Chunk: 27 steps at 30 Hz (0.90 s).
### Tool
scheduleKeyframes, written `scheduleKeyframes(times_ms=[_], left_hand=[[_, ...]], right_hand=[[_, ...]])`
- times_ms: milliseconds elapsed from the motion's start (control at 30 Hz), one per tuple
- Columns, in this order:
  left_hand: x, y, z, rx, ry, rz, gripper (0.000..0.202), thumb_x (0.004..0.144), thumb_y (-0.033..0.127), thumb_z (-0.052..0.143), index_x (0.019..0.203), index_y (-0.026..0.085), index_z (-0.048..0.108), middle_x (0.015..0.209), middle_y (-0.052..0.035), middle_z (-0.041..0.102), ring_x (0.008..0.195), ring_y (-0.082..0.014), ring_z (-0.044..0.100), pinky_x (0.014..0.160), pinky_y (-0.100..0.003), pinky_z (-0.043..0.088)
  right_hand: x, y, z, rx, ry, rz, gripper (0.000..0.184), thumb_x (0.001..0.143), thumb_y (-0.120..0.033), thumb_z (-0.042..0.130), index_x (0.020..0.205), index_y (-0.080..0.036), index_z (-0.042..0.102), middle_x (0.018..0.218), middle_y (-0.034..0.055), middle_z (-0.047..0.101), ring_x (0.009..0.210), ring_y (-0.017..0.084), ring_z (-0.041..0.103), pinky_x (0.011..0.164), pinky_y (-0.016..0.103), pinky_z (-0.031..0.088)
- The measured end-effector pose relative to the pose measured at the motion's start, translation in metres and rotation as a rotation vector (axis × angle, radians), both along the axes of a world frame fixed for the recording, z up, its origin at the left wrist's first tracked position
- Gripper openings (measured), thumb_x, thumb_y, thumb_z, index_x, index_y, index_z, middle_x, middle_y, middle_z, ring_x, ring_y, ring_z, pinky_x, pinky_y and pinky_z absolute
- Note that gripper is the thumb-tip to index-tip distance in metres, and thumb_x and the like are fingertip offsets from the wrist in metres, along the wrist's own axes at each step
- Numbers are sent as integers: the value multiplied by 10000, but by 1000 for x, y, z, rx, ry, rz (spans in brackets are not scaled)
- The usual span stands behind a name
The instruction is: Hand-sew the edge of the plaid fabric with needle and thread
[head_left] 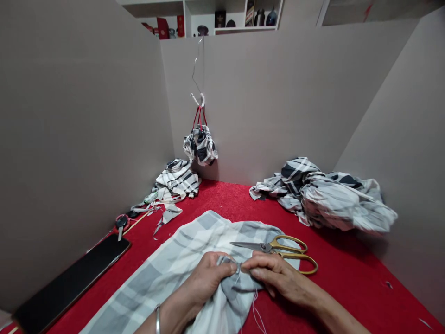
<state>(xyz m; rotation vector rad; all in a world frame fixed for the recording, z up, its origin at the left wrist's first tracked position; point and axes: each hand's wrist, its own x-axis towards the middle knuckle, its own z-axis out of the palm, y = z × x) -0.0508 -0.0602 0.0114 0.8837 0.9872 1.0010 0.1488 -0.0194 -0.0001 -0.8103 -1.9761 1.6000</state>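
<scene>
The left hand (205,278) and the right hand (281,278) meet over a grey-and-white checked cloth (167,273) that lies spread on a red-covered worktop (333,283). The fingers (225,264) of the left hand are clamped on a small gathered pinch of the cloth, and the fingertips of the right hand press together on the same spot from the other side. White thread (255,308) hangs down from the pinch across the folds, its ends trailing towards the near edge of the view. A metal bangle (157,320) circles the left wrist.

Just beyond the right hand, scissors (274,248) with gold handles lie closed, their blades on the cloth and their handles reaching over its edge onto the red cover. Nothing stands between the hands and the cloth.

Further back, a large crumpled heap of checked fabric (323,199) sits on the right of the worktop against the wall. A smaller heap (177,182) lies in the far left corner, loose strips trailing from it. A tied bundle of the same fabric (200,146) hangs on red loops from a white hook (198,99) on the back wall. Along the left wall lie a black phone (69,278) and a key (121,222). Above the wall, a shelf (246,28) holds bottles and boxes.
</scene>
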Motion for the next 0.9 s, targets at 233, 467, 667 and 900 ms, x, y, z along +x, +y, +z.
scheduleKeyframes(times_ms=[233,467,667,900], left_hand=[[4,1,3,-48,-179,-121,192,574,274,724,626,110,640,535,14,555,488,-87,430,518,-212,306],[8,2,3,-87,-204,-138,209,538,279,755,595,110,648,521,10,563,473,-82,441,522,-206,323],[12,1,2,-10,-182,-78,236,569,291,746,685,95,682,590,-29,627,537,-115,512,575,-222,371],[7,1,3,17,28,89,233,564,312,739,653,118,645,565,-1,610,522,-119,494,551,-221,356]], right_hand=[[2,5,4,-97,40,3,242,827,-358,567,941,-191,699,674,-36,479,394,36,403,386,167,263],[2,10,-7,-207,92,-21,254,777,-364,612,879,-144,690,486,-71,432,345,50,380,374,166,280],[-3,6,-6,-225,108,-43,284,749,-411,640,801,-132,644,428,-75,451,322,54,381,368,165,276],[-4,2,-4,-173,83,-76,276,757,-403,643,856,-148,678,520,-63,470,335,45,402,366,164,257]])
